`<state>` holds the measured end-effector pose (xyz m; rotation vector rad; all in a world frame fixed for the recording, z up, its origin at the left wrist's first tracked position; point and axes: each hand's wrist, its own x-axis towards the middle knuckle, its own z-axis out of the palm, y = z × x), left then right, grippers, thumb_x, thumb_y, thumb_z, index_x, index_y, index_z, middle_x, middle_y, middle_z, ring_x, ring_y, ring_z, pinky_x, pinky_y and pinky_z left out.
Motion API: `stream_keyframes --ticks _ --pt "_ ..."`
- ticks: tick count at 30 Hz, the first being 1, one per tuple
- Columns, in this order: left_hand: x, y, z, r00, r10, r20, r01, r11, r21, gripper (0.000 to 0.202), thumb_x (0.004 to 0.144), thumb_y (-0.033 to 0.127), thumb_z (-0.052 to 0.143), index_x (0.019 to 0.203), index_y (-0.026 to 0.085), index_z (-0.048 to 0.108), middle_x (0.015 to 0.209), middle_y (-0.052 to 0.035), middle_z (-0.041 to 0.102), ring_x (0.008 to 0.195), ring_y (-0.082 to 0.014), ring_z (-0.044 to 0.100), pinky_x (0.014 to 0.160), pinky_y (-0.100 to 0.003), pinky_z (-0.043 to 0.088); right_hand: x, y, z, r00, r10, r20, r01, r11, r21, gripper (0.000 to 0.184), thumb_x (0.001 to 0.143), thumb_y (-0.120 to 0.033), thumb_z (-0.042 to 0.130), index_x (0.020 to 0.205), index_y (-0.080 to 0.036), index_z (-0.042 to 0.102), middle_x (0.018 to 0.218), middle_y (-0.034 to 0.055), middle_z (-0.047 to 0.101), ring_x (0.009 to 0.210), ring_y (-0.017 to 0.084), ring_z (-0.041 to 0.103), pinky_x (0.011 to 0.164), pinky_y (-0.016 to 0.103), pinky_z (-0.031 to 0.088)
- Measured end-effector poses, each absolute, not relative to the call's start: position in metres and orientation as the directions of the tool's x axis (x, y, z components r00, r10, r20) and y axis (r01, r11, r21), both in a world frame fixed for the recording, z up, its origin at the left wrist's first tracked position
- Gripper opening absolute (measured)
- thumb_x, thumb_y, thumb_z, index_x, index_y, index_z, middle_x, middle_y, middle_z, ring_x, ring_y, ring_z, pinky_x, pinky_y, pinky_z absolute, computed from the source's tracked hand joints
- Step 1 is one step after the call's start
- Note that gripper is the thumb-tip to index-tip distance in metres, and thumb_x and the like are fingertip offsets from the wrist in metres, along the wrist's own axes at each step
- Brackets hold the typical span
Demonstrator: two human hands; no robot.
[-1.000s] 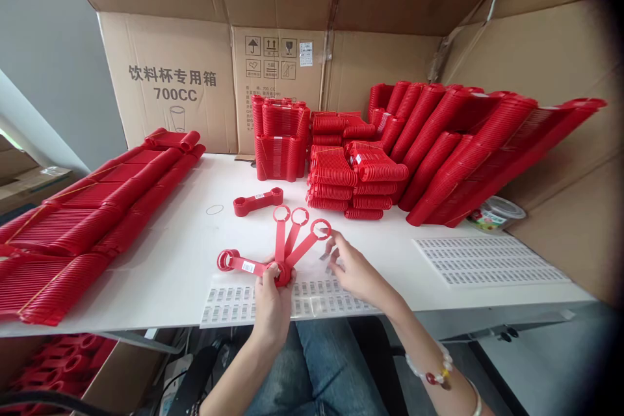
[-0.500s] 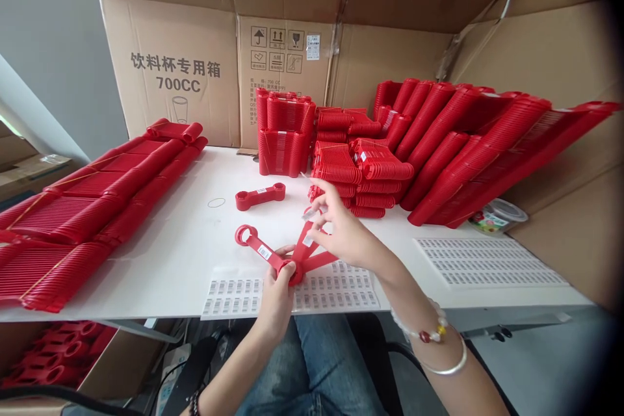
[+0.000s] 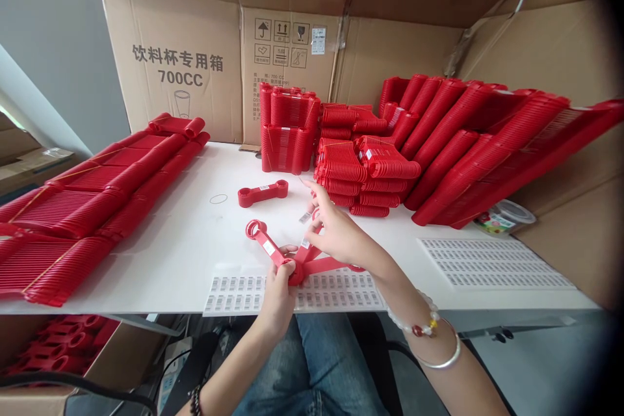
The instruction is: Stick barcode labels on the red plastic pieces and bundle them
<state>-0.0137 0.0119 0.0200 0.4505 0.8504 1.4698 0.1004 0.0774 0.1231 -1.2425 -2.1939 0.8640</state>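
Observation:
My left hand (image 3: 280, 292) grips several red plastic strips with ring ends, fanned out, pinching them by their overlapping rings. The left strip (image 3: 273, 251) of the fan bears a white barcode label. Over the middle strip (image 3: 300, 252) is my right hand (image 3: 334, 224), its thumb by a label there and its index finger stretched out. A small barcode sticker (image 3: 305, 216) is at its fingertips. Another strip (image 3: 326, 264) of the fan points right, under the right hand. Beneath both hands lies a sheet of barcode stickers (image 3: 234, 294). A labelled red piece (image 3: 263, 193) rests beyond them.
Banded red stacks (image 3: 97, 201) line the table's left side. More bundles (image 3: 287, 133) stand at the back, with leaning stacks (image 3: 468, 149) at right. A second sticker sheet (image 3: 492, 263) and a clear tub (image 3: 504, 216) lie right. Cardboard (image 3: 180, 32) walls the back.
The view has shifted slightly. The fanned strips have turned a little, and the ring of the right-pointing strip now shows past my right hand. My left hand keeps its grip.

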Motion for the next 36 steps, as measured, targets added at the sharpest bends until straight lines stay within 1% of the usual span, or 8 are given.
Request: stream_keyframes --ticks 8,12,18,23,27,36 --pt "-0.0137 0.0111 0.0219 -0.105 0.968 -0.229 -0.679 0.098 0.727 0.038 0.065 0.036 0.068 0.096 0.018 0.054 0.076 0.0011 0.059 0.058 -0.0089 0.046 0.055 -0.023 0.041 0.1017 0.0783 0.1168 -0.484 0.871 0.084 0.585 0.394 -0.709 0.085 0.077 -0.005 0.056 0.148 -0.035 0.022 0.104 0.0012 0.052 0.077 0.011 0.061 0.071 0.028 0.048" --pt "-0.0136 0.0112 0.0212 -0.111 0.970 -0.216 -0.684 0.083 0.725 0.037 0.067 0.035 0.068 0.096 0.018 0.055 0.079 0.0001 0.060 0.059 -0.0090 0.047 0.055 -0.023 0.041 0.1008 0.0773 0.1194 -0.474 0.878 0.066 0.612 0.383 -0.692 0.081 0.077 -0.006 0.056 0.146 -0.034 0.025 0.105 0.0018 0.052 0.078 0.012 0.059 0.071 0.028 0.047" --pt "-0.0134 0.0099 0.0204 -0.109 0.970 -0.216 -0.680 0.086 0.728 0.035 0.069 0.034 0.067 0.097 0.018 0.055 0.076 0.0009 0.059 0.059 -0.0091 0.046 0.056 -0.023 0.041 0.1000 0.0761 0.1190 -0.455 0.887 0.076 0.637 0.384 -0.668 0.078 0.077 -0.007 0.057 0.145 -0.032 0.027 0.106 0.0026 0.052 0.078 0.012 0.058 0.070 0.027 0.046" --pt "-0.0130 0.0102 0.0179 -0.119 0.970 -0.210 -0.688 0.072 0.722 0.034 0.069 0.033 0.067 0.097 0.018 0.055 0.076 0.0009 0.058 0.062 -0.0099 0.046 0.056 -0.023 0.041 0.0996 0.0761 0.1175 -0.454 0.888 0.079 0.631 0.382 -0.675 0.075 0.077 -0.007 0.056 0.143 -0.030 0.029 0.109 0.0030 0.052 0.075 0.011 0.059 0.069 0.027 0.046" --pt "-0.0130 0.0109 0.0184 -0.121 0.970 -0.210 -0.687 0.070 0.723 0.034 0.069 0.033 0.067 0.096 0.018 0.055 0.077 0.0011 0.057 0.062 -0.0098 0.046 0.057 -0.024 0.042 0.0987 0.0753 0.1204 -0.457 0.887 0.070 0.631 0.379 -0.677 0.075 0.077 -0.007 0.056 0.143 -0.030 0.029 0.109 0.0030 0.053 0.075 0.012 0.060 0.069 0.027 0.047" --pt "-0.0130 0.0094 0.0209 -0.114 0.970 -0.214 -0.676 0.083 0.733 0.035 0.068 0.034 0.066 0.097 0.018 0.053 0.073 0.0023 0.056 0.059 -0.0095 0.046 0.057 -0.024 0.041 0.0970 0.0750 0.1220 -0.418 0.908 0.036 0.693 0.344 -0.634 0.074 0.076 -0.007 0.056 0.143 -0.028 0.031 0.112 0.0041 0.053 0.076 0.012 0.060 0.071 0.028 0.047"
